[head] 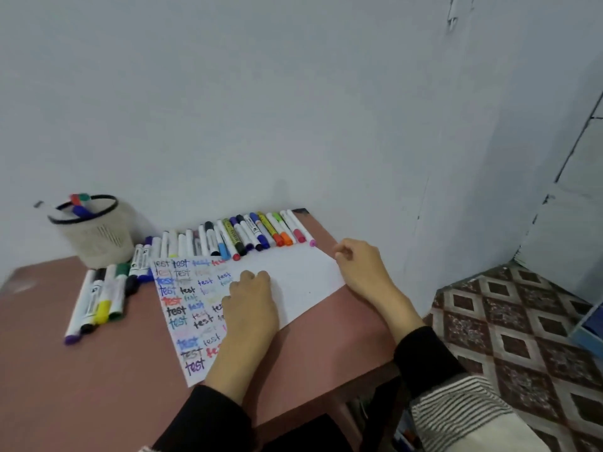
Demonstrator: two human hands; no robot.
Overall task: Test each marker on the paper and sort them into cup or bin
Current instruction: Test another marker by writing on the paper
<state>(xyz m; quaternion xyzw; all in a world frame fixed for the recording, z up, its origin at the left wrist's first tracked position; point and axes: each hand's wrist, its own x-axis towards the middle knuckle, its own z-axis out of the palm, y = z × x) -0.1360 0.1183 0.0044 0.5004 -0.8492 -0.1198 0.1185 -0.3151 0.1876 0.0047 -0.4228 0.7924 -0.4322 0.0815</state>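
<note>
A white sheet of paper [293, 282] lies on the reddish table, its left half covered with the word "test" in many colours. My left hand [251, 305] rests on the middle of the paper with fingers curled, holding nothing. My right hand [359, 265] sits at the paper's far right corner, fingers loosely curled, empty. A long row of markers [248, 238] lies along the wall behind the paper. A second bunch of markers [104, 298] lies left of the paper. A mesh cup [98, 236] at the back left holds several markers.
The table [98, 386] stands against a pale wall. Its right edge drops to a patterned tile floor [522, 337]. A blue object [587, 331] sits on the floor at far right. No bin is in view.
</note>
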